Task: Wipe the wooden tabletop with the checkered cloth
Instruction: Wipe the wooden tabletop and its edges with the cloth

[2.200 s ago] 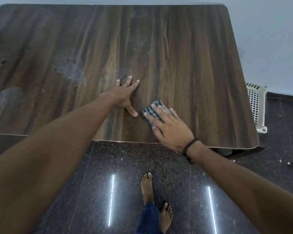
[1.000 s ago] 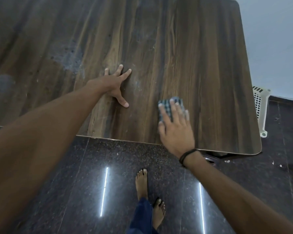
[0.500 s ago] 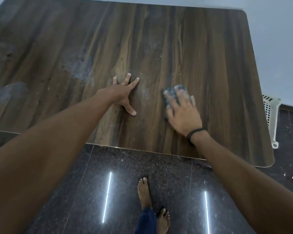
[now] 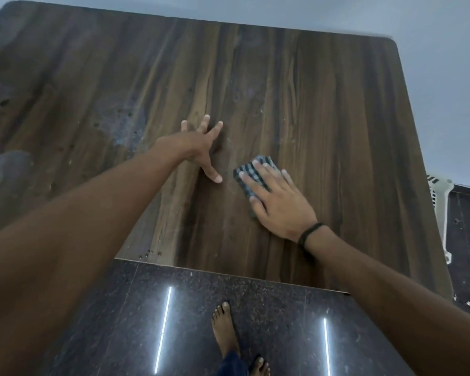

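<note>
The dark wooden tabletop (image 4: 323, 109) fills the upper view, with dusty grey smears on its left half. My right hand (image 4: 278, 202) lies flat on the folded checkered cloth (image 4: 248, 169), pressing it to the wood near the front middle; only the cloth's far-left part shows past my fingers. My left hand (image 4: 198, 143) rests on the tabletop just left of the cloth, fingers spread, holding nothing.
A white slotted plastic basket (image 4: 440, 210) stands on the floor by the table's right edge. Dark polished floor tiles (image 4: 269, 308) lie below the front edge, where my bare feet (image 4: 224, 329) stand. A pale wall runs behind and right.
My right hand has slid the cloth back toward the left and slightly nearer, close to my left thumb. My left hand has stayed planted on the wood.
</note>
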Tool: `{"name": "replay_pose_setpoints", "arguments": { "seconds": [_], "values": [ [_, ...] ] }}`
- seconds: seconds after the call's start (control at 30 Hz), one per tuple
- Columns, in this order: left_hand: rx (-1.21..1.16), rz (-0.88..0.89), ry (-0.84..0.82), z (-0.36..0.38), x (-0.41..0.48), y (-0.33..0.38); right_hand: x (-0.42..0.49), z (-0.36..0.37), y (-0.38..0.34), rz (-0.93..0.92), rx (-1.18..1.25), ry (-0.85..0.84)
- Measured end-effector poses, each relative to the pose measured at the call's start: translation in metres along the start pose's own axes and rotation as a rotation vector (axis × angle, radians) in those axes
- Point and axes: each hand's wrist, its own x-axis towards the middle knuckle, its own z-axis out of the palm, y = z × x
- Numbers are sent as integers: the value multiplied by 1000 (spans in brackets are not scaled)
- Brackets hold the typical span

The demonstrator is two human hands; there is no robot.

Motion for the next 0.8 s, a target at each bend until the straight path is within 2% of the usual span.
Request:
{"name": "replay_pose_setpoints", "arguments": {
  "seconds": [0.03,0.1,0.13,0.17,0.27,0.3,0.4,0.43,0.53,0.57,0.63,0.7,0.73,0.8],
  "values": [
    [-6,-5,-6,-4,6,-3,10,-4,19,38,-13,15],
    [-8,-3,-10,-11,15,-4,32,-15,37,354,52,63],
    [-13,1,-7,-13,18,-4,38,-16,32,453,69,60],
    [-15,7,-4,-14,20,-2,39,-11,19,421,46,51],
    [4,14,-10,-15,25,2,23,-7,7,98,9,-22],
    [9,10,-14,-14,26,4,28,-12,22,127,10,-1],
    [27,1,-17,-14,32,5,53,-21,43,499,82,98],
    [28,7,-14,-16,33,5,52,-16,31,496,58,101],
    [6,14,-9,-22,40,1,30,-3,4,189,-22,17],
    [4,12,-12,-23,41,0,30,-8,13,161,-29,-4],
    [12,4,-23,-26,39,2,51,-14,38,342,15,49],
    [22,2,-42,-26,37,4,63,-11,32,503,50,99],
    [26,5,-48,-26,36,6,61,-6,17,444,16,80],
    [24,12,-56,-27,36,5,49,-3,6,189,-28,-1]
  ]
}}
